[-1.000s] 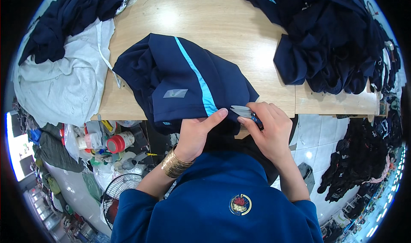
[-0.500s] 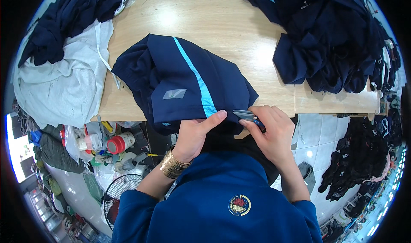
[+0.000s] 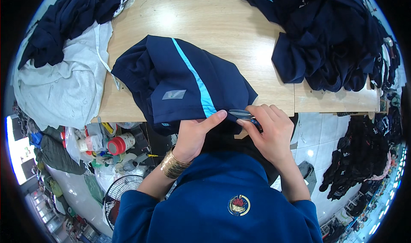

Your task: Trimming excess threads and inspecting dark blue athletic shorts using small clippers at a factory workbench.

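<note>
Navy shorts (image 3: 160,63) with a light-blue side stripe and a small grey patch lie bunched at the table's near edge. My left hand (image 3: 198,134) grips the hem, thumb on top beside the stripe's lower end and the other fingers hidden underneath. In my right hand (image 3: 270,127) is a pair of thread snips (image 3: 242,114), pinched between thumb and fingers. Their blades point left along the hem, just right of my left thumb. Whether the blades touch cloth or a thread, I cannot tell.
A pile of navy garments (image 3: 325,50) covers the wooden table's (image 3: 205,12) right side. White cloth (image 3: 58,89) and another navy heap (image 3: 79,18) lie at left. Below the left edge are a red-and-white jar (image 3: 121,143) and a wire fan guard (image 3: 124,191).
My right hand has shifted slightly left with the snips, bringing the blades closer to my left thumb. My left hand keeps its grip on the hem.
</note>
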Tool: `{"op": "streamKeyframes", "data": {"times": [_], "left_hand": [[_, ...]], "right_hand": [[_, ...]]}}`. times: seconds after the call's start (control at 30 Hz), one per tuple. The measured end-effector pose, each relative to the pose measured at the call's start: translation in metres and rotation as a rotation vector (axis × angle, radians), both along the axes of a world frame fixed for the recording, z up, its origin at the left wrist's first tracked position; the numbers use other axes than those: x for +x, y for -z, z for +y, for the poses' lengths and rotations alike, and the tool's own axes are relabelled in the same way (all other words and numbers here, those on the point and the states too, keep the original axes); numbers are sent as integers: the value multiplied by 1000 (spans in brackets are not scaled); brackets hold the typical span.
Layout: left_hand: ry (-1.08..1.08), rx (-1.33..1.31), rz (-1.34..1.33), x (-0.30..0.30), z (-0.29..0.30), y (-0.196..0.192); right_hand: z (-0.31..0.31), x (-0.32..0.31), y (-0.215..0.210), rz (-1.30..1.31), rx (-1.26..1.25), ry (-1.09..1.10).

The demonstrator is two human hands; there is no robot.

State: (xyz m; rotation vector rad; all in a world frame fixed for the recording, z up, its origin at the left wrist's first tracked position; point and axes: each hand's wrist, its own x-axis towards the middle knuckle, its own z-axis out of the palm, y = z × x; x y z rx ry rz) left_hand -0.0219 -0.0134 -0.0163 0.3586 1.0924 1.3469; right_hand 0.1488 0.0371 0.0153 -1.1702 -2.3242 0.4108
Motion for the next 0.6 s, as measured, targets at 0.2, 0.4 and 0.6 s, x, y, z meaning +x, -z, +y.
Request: {"op": "streamKeyframes", "data": {"times": [0.2,0.4,0.6], "left_hand": [[12,-34,-21,-2,-2,4],[33,12,34,-4,0,3],[40,-38,38,-34,25,-10]], "right_hand": [[0,-1,6,54,-52,17],[-13,-10,24,456,-282,91],[13,-1,30,663,-474,57]]}}
